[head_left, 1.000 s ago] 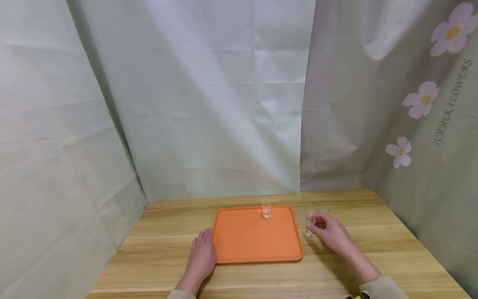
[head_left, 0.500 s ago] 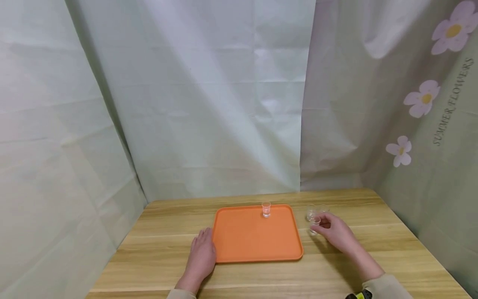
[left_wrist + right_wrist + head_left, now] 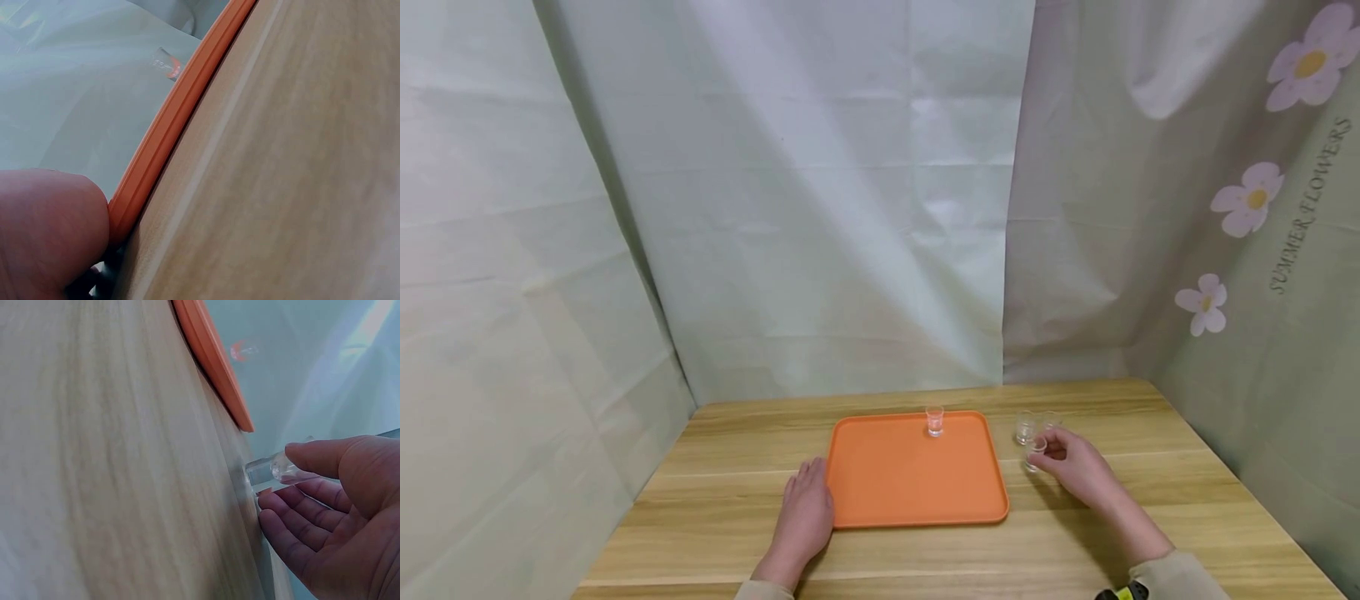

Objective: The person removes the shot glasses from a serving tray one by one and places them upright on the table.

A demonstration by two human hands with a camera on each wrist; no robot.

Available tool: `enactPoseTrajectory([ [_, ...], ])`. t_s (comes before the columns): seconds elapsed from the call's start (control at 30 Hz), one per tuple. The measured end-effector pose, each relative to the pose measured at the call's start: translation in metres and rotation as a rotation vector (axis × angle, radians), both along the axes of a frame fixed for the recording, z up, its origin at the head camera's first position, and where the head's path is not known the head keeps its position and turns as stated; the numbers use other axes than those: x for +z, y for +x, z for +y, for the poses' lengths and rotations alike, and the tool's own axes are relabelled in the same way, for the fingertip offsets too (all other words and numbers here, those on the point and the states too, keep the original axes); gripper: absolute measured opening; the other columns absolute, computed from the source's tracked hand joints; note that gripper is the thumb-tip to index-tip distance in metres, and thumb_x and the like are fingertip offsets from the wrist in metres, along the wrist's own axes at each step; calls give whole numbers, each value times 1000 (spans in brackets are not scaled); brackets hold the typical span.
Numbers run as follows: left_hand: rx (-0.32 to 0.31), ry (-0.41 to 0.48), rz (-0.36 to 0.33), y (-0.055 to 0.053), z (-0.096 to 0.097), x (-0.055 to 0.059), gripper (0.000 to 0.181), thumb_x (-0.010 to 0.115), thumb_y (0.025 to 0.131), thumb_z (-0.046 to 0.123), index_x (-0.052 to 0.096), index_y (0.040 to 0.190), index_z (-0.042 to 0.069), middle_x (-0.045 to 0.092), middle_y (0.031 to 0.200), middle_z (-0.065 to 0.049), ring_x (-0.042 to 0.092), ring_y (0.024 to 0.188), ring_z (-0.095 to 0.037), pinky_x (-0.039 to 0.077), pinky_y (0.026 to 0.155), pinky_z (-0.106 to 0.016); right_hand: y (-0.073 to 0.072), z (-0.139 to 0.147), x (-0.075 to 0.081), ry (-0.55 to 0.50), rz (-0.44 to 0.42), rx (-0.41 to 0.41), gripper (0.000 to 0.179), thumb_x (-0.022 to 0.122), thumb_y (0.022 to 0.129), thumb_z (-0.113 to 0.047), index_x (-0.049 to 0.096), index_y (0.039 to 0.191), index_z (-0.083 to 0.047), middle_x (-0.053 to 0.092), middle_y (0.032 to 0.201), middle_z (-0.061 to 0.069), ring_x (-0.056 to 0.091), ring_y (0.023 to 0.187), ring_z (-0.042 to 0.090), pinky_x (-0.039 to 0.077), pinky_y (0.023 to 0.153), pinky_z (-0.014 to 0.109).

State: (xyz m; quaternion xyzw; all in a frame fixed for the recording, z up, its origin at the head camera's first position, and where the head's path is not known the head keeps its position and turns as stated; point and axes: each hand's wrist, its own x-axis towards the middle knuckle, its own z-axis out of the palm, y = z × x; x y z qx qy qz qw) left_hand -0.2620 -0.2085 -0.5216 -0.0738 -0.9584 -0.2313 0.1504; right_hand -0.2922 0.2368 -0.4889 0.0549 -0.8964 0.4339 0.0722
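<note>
My right hand (image 3: 1078, 468) pinches a small clear shot glass (image 3: 1035, 456) between thumb and fingers, right of the tray. In the right wrist view the thumb lies along the glass (image 3: 261, 472), its thick base right at the tabletop. Just behind it stand two more shot glasses, one (image 3: 1025, 427) on the left and one (image 3: 1051, 418) partly hidden by the fingers. An orange tray (image 3: 917, 475) lies in the middle, with one shot glass (image 3: 935, 422) upright near its far edge. My left hand (image 3: 808, 507) rests against the tray's left side, fingers extended forward.
A wood-grain table (image 3: 722, 492) carries everything. Pale curtains (image 3: 850, 208) hang behind it and along both sides, with printed flowers (image 3: 1202, 305) at the right.
My right hand, with the shot glass in it, has shifted slightly right and toward me, uncovering the glass behind. The left hand and tray have stayed put.
</note>
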Motion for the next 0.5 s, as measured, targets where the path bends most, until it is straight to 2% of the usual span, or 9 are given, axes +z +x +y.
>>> enactPoseTrajectory([
  [0.33, -1, -13, 5, -1, 0, 0, 48, 54, 107, 0, 51, 151, -19, 54, 153, -39, 46, 148, -59, 33, 124, -72, 0, 1, -3, -3, -13, 4, 29, 83, 100, -17, 70, 118, 2, 76, 110, 10, 75, 106, 29, 61, 89, 37],
  [0.5, 4, -18, -15, -1, 0, 0, 49, 54, 107, 1, 50, 152, -18, 54, 154, -39, 45, 149, -58, 32, 124, -72, 0, 0, -1, -11, -12, 9, 31, 84, 100, -16, 69, 119, 4, 76, 111, 11, 75, 106, 30, 62, 89, 37],
])
